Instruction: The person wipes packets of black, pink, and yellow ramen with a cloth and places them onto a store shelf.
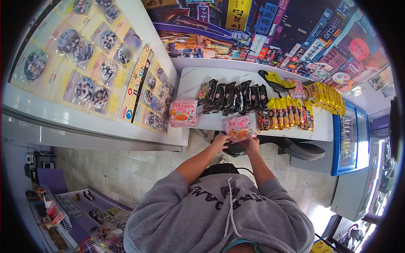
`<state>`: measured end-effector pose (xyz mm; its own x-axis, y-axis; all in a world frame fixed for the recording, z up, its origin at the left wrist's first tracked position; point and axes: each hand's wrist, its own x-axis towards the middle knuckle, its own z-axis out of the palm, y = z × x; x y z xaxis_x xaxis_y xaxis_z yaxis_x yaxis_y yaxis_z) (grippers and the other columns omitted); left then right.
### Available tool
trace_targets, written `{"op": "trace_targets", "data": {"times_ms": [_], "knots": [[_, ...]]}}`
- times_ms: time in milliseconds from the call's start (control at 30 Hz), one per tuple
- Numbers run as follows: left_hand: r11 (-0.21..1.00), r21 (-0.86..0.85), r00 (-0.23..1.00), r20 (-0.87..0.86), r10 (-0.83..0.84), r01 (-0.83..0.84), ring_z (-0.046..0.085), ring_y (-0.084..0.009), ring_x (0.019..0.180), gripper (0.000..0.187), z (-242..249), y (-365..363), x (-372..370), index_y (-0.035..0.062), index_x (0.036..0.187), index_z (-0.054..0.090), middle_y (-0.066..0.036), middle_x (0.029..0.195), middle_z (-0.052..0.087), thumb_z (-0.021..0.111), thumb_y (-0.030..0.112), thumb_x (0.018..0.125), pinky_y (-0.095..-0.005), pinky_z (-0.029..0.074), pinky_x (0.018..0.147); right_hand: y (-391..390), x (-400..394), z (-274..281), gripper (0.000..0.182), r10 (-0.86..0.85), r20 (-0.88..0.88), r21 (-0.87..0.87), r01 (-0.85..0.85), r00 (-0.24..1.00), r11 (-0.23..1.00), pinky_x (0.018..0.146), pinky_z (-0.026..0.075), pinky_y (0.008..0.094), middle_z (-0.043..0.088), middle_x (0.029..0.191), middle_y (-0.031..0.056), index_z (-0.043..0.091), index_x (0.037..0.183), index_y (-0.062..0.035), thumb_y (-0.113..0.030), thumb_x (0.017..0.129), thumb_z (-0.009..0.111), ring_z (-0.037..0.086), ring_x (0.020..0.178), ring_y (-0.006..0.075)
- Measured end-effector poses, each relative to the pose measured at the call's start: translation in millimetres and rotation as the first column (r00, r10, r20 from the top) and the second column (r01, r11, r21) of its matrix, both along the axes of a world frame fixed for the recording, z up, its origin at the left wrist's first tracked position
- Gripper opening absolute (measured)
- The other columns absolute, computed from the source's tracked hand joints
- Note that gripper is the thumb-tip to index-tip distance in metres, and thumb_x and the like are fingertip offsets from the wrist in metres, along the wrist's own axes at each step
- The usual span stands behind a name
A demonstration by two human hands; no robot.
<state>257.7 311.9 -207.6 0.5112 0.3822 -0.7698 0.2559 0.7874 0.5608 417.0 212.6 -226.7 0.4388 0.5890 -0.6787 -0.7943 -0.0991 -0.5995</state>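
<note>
A pink pack of noodles marked BULRAMEN [238, 125] is held between my two hands at the near edge of the white table [195, 76]. My left hand [220, 142] grips its lower left corner, and my right hand [252, 143] has the lower right side, fingers closed. Another pink BULRAMEN pack [183, 113] stands at the table's left end. Behind the held pack runs a row of black noodle packs [230, 97]. To its right are several yellow and dark packs [284, 113] standing in a row.
A black and yellow item [277, 82], a pink pack [296, 89] and a row of yellow packs [325, 98] lie farther back. A black chair [301, 148] is beneath the front edge. At right stands a blue-framed cooler [336, 145]; at left, a panel of badges [80, 46].
</note>
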Motion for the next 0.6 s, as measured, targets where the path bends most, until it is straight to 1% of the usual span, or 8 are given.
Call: {"op": "trace_targets", "data": {"times_ms": [67, 133, 200, 233, 300, 467, 533, 600], "knots": [[0.995, -0.060, 0.995, 0.057, 0.083, -0.079, 0.046, -0.0251, 0.114, 0.061, 1.8, -1.8, 8.2, 0.0080, 0.121, 0.042, -0.010, 0.113, 0.053, 0.068, 0.037, 0.074, -0.0503, 0.036, 0.089, 8.8, -2.7, -5.1, 0.058, 0.008, 0.658, -0.233, 0.194, 0.753, 0.953, 0.072, 0.050, 0.0389, 0.054, 0.102, 0.0110, 0.042, 0.114, 0.0002, -0.018, 0.069, 0.075, 0.058, 0.084, 0.0197], [0.994, -0.064, 0.996, 0.025, 0.087, -0.086, 0.050, -0.0219, 0.104, 0.051, 4.7, -1.1, 13.7, 0.0081, 0.113, 0.046, -0.007, 0.104, 0.055, 0.068, 0.034, 0.076, -0.0468, 0.040, 0.084, 14.0, 9.0, -1.5, 0.070, 0.049, 0.662, -0.252, 0.160, 0.748, 0.954, 0.075, 0.049, 0.0378, 0.051, 0.109, 0.0130, 0.038, 0.118, 0.0025, -0.019, 0.066, 0.078, 0.057, 0.090, 0.0205], [0.992, -0.069, 0.994, -0.011, 0.104, -0.105, 0.054, -0.0187, 0.094, 0.041, 6.8, -0.8, 15.7, 0.0083, 0.106, 0.050, -0.004, 0.095, 0.058, 0.067, 0.032, 0.077, -0.0433, 0.043, 0.078, 17.0, 18.0, 4.9, 0.065, 0.156, 0.285, -0.170, -0.111, 0.946, 0.979, 0.078, 0.048, 0.0389, 0.052, 0.110, 0.0145, 0.037, 0.120, 0.0025, -0.012, 0.069, 0.075, 0.057, 0.091, 0.0228], [0.997, 0.039, 0.996, -0.053, 0.072, -0.070, 0.056, -0.0186, 0.087, 0.035, 21.4, 0.3, 16.5, 0.0078, 0.101, 0.050, -0.004, 0.092, 0.058, 0.066, 0.028, 0.078, -0.0423, 0.045, 0.076, 14.0, 20.6, 9.5, 0.065, 0.159, 0.284, -0.171, -0.113, 0.946, 0.979, 0.078, 0.048, 0.0389, 0.052, 0.110, 0.0145, 0.037, 0.120, 0.0025, -0.012, 0.069, 0.075, 0.057, 0.091, 0.0228], [0.989, 0.146, 0.994, -0.099, 0.040, -0.025, 0.058, -0.0186, 0.079, 0.028, 43.9, 4.8, 9.6, 0.0073, 0.097, 0.051, -0.005, 0.088, 0.057, 0.065, 0.024, 0.080, -0.0414, 0.047, 0.073, 10.3, 23.7, 21.6, 0.059, 0.220, -0.134, 0.124, -0.203, 0.966, 0.971, 0.080, 0.047, 0.0409, 0.052, 0.111, 0.0146, 0.037, 0.119, 0.0023, -0.005, 0.071, 0.070, 0.058, 0.093, 0.0247], [0.793, 0.579, 0.978, -0.029, -0.209, 0.187, 0.057, -0.0126, 0.062, 0.026, 76.7, 37.8, -56.2, 0.0029, 0.094, 0.055, -0.006, 0.077, 0.059, 0.066, 0.018, 0.076, -0.0291, 0.047, 0.058, 6.8, -18.4, 76.6, 0.054, 0.310, 0.061, 0.155, -0.316, 0.949, 0.936, 0.086, 0.046, 0.0421, 0.052, 0.113, 0.0140, 0.038, 0.118, 0.0025, 0.000, 0.072, 0.067, 0.054, 0.104, 0.0257], [0.682, 0.731, 0.996, 0.044, -0.083, 0.024, 0.056, -0.0125, 0.062, 0.027, 86.3, 57.8, -94.1, 0.0003, 0.094, 0.057, -0.006, 0.075, 0.057, 0.064, 0.018, 0.075, -0.0294, 0.046, 0.056, 34.9, -48.6, 104.5, 0.055, 0.410, 0.070, 0.328, -0.409, 0.909, 0.852, 0.088, 0.045, 0.0384, 0.051, 0.113, 0.0137, 0.038, 0.118, 0.0014, 0.000, 0.071, 0.068, 0.052, 0.107, 0.0244], [0.693, 0.721, 0.996, -0.069, 0.051, 0.015, 0.055, -0.0130, 0.064, 0.022, 117.4, 81.7, -129.3, -0.0010, 0.088, 0.059, -0.005, 0.071, 0.056, 0.061, 0.017, 0.076, -0.0295, 0.045, 0.055, 73.5, -87.3, 139.8, 0.058, 0.433, 0.173, 0.247, -0.464, 0.885, 0.851, 0.087, 0.045, 0.0351, 0.053, 0.110, 0.0134, 0.040, 0.119, 0.0013, -0.007, 0.070, 0.071, 0.053, 0.104, 0.0216]]}}
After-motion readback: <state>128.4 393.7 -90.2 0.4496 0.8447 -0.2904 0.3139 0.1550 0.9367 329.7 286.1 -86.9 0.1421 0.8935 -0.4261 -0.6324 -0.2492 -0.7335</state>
